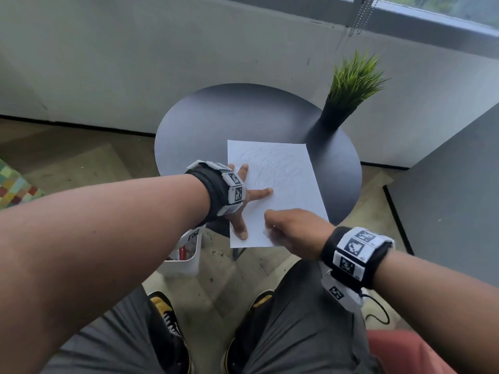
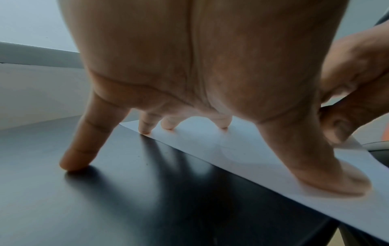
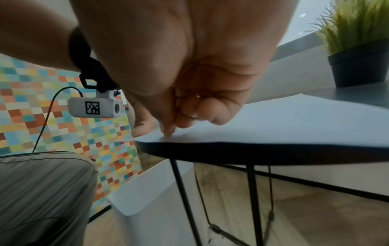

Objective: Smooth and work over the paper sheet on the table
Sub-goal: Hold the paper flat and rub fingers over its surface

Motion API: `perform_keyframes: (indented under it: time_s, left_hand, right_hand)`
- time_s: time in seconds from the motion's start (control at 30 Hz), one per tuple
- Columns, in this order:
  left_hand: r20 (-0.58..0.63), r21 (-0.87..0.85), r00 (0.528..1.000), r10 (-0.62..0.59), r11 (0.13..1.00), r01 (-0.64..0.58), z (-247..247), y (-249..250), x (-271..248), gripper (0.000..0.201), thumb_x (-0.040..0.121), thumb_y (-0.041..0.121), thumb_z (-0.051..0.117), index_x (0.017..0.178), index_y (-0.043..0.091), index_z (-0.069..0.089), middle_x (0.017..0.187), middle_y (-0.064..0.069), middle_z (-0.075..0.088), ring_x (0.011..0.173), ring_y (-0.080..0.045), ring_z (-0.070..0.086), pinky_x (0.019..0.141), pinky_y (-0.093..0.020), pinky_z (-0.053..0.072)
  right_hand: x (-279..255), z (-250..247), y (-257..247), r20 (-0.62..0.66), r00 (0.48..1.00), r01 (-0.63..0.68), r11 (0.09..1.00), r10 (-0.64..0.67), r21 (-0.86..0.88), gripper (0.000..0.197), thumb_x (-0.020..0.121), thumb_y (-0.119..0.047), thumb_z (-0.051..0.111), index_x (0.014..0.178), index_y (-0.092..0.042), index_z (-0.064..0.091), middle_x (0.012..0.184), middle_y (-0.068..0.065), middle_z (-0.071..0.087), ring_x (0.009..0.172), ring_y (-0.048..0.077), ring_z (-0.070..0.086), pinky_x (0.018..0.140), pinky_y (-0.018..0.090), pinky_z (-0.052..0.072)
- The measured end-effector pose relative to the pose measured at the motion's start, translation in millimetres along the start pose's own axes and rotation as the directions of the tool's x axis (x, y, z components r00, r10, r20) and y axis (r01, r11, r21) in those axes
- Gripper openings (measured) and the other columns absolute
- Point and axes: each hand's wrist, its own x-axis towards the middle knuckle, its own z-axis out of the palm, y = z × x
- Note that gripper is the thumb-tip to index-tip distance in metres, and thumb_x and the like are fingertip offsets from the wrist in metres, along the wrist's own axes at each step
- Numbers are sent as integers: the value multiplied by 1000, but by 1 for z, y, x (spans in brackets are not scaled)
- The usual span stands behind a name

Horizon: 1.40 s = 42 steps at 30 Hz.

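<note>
Nearest to us, below the near edge of the round dark table (image 1: 205, 122), we see grey trousers and black shoes with yellow trim (image 1: 168, 317); white lettering runs along the left shoe, too blurred for us to read. Both wrists carry black bands set with white blocks printed with black-and-white square codes, not readable as text. A white bin (image 1: 186, 259) stands on the floor under the table's near-left edge.

On the table's near half lies the paper sheet (image 1: 286, 184), white, with faint pencil scribble across its far part; no words can be made out. Its near edge juts past the table rim.

Our right hand (image 1: 294, 233) sits at the sheet's near edge, fingers curled into a loose fist, the fingertips (image 3: 168, 131) bunched down on the paper. In the head view a small pale blur shows beneath them, and we cannot tell whether they pinch something.

Our left hand (image 1: 243, 201) is spread, fingers straight and tented: the thumb (image 2: 328, 179) and three fingertips press the sheet's left margin, while the little finger (image 2: 77, 153) lands on bare table beside the paper.

At the table's far right stands a black pot of green grass-like plant (image 1: 348, 90). Beyond is a grey wall under a window.
</note>
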Motion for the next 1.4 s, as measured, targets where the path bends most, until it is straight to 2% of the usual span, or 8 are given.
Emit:
perform_keyframes:
  time_s: [0.2,0.4,0.57,0.77,0.97,1.17,1.3,1.4]
  left_hand:
    - [2,-52,1000,6,999,-6,1,-1,-3,128,59,80,76,145,66,-18,161,-13,-34,149,-49,-19,114,-73,8]
    - [-10,-20,1000,4,1000,-4,2,-1,-2,130,55,84,75,143,66,-20,162,-15,-33,150,-50,-16,115,-72,9]
    - [-15,-20,1000,6,1000,-6,-1,-1,-4,130,54,85,74,143,67,-19,163,-15,-31,150,-50,-13,114,-73,10]
    - [-15,-11,1000,6,1000,-6,1,-2,-3,131,52,87,73,140,68,-22,162,-16,-32,150,-51,-13,114,-73,10]
    - [0,-31,1000,11,999,-11,-1,-1,-4,129,55,86,74,142,67,-20,162,-14,-32,150,-49,-14,113,-74,11]
    - [-17,-74,1000,27,997,-28,3,-4,-6,134,57,82,76,147,60,-21,163,-11,-32,151,-44,-19,116,-70,6]
    - [-163,-195,986,33,979,-65,18,-18,-13,131,64,81,72,156,46,-15,167,-5,-22,155,-29,-14,123,-60,5]
    - [-247,-250,968,-41,968,-23,34,-32,-14,125,66,90,59,160,36,-3,169,-2,-14,155,-26,-11,124,-56,3]
  right_hand:
    - [3,-18,53,-120,936,-320,941,332,110,15,94,-34,52,88,-22,44,83,2,60,78,28,54,70,37,48]
    - [-10,-3,13,28,999,-39,999,38,35,12,95,-29,49,91,-19,44,84,1,60,76,25,52,68,35,45]
    - [2,-16,49,-142,899,-407,910,414,72,14,95,-29,46,94,-16,41,89,10,60,79,34,55,70,40,49]
    - [-8,0,8,19,999,-50,999,50,-7,13,97,-28,46,91,-19,39,81,-1,51,74,25,46,62,31,32]
    - [-2,-14,55,-161,860,-479,875,484,72,13,95,-29,44,94,-16,41,90,10,61,80,35,56,72,41,51]
    - [10,3,0,-44,989,-141,987,144,72,15,96,-37,48,102,-23,47,92,5,63,86,27,56,76,38,47]
    - [18,-13,16,-72,955,-260,927,289,270,11,90,-34,60,96,-24,57,79,-6,59,76,15,54,71,28,41]
    - [17,-21,28,13,932,-311,783,361,539,8,83,-16,70,86,-16,62,72,0,63,61,17,57,62,31,51]
